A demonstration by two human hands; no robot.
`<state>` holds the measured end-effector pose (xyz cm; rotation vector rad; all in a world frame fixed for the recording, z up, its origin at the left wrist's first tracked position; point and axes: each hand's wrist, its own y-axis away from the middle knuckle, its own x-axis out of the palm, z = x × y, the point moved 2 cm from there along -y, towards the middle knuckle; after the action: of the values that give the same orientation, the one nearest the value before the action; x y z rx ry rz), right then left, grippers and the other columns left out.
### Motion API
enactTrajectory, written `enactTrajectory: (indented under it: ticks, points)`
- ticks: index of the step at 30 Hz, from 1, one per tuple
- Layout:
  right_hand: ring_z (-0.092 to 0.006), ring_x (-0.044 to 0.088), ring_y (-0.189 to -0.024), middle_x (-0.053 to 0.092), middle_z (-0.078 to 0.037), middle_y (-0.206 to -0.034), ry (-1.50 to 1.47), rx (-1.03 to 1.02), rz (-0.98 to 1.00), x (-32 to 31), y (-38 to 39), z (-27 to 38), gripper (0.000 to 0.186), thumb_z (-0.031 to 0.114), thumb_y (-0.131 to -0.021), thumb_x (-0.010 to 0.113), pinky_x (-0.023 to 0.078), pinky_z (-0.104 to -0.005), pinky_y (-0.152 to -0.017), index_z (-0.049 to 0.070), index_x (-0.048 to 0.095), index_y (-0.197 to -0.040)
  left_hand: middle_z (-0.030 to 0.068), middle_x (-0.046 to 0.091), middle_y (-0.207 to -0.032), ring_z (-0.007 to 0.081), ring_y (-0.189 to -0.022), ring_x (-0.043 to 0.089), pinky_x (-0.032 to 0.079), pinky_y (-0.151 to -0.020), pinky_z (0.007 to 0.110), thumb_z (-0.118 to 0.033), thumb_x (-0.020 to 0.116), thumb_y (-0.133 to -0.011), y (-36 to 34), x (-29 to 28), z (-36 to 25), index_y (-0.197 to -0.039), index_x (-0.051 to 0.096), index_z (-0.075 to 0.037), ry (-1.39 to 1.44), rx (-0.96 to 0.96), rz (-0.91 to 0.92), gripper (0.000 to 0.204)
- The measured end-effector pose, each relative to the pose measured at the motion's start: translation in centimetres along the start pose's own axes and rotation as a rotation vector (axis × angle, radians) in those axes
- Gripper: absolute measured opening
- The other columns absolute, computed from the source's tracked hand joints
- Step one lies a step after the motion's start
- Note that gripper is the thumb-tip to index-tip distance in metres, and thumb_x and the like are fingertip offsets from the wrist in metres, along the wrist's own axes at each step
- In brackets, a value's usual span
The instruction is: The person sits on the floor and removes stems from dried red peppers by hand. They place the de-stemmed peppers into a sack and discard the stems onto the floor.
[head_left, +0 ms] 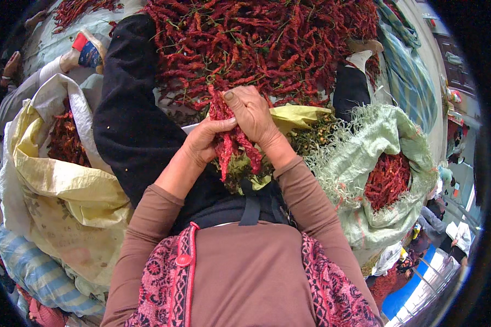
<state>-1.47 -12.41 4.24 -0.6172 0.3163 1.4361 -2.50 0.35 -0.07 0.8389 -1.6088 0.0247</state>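
A small bunch of wrinkled dried red chillies [222, 111] is held between my two hands, above my lap. My left hand [207, 136] is closed round the lower part, its thumb laid across the pods. Over the upper part my right hand [252, 113] is closed, thumb pressed against the chillies. Several pod ends hang down below the hands. Beyond them spreads a large heap of dried red chillies [256, 43], some with green stems. Under the held bunch lie greenish stem scraps [240, 166], partly hidden by the pods.
At my left stands an open white and yellow sack [65, 180] with darker chillies inside. A frayed pale green sack [360, 147] at my right also holds chillies. My dark-trousered legs [133, 109] flank the heap. Another person's foot [87, 52] rests at the upper left.
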Motion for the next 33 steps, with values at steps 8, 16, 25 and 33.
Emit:
enactTrajectory:
  ticks: [8, 16, 25, 33]
  points:
    - [-0.0317, 0.059, -0.078, 0.063, -0.014, -0.080, 0.457, -0.104, -0.191, -1.4, -1.2, 3.2, 0.015, 0.015, -0.086, 0.059, 0.047, -0.0399, -0.070, 0.000, 0.062, -0.083, 0.0050, 0.065, -0.094, 0.0172, -0.084, 0.063, 0.051, -0.078, 0.032, -0.007, 0.064, -0.082, -0.7, -0.2, -0.8, -0.103, 0.060, -0.005, -0.042, 0.247, -0.208, 0.022]
    - [-0.0330, 0.062, -0.071, 0.063, -0.017, -0.076, 0.313, 0.226, 0.105, -0.1, 3.6, 3.7, 0.012, 0.013, -0.080, 0.063, 0.048, -0.0401, -0.062, 0.001, 0.066, -0.082, 0.0077, 0.065, -0.099, 0.0182, -0.088, 0.063, 0.051, -0.080, 0.033, -0.014, 0.059, -0.089, -1.0, 0.4, -1.2, -0.109, 0.061, -0.003, -0.043, 0.327, -0.210, 0.023]
    - [-0.0369, 0.060, -0.072, 0.062, -0.017, -0.075, 0.272, 0.274, 0.054, 1.9, 4.3, 1.2, 0.015, 0.019, -0.081, 0.060, 0.048, -0.0459, -0.065, 0.005, 0.064, -0.080, 0.0063, 0.064, -0.102, 0.0177, -0.087, 0.062, 0.050, -0.079, 0.033, -0.013, 0.060, -0.088, -1.1, 0.6, -1.2, -0.105, 0.060, -0.004, 0.031, 0.456, -0.297, 0.019]
    - [-0.0238, 0.059, -0.058, 0.060, -0.014, -0.066, 0.087, 0.254, 0.179, 1.3, 3.5, 2.2, 0.008, 0.007, -0.081, 0.059, 0.045, -0.0330, -0.055, 0.000, 0.062, -0.083, 0.0033, 0.064, -0.080, 0.0151, -0.075, 0.062, 0.051, -0.070, 0.031, -0.005, 0.064, -0.082, -0.5, 0.1, -1.9, -0.087, 0.063, -0.006, -0.174, 0.527, -0.423, 0.005]
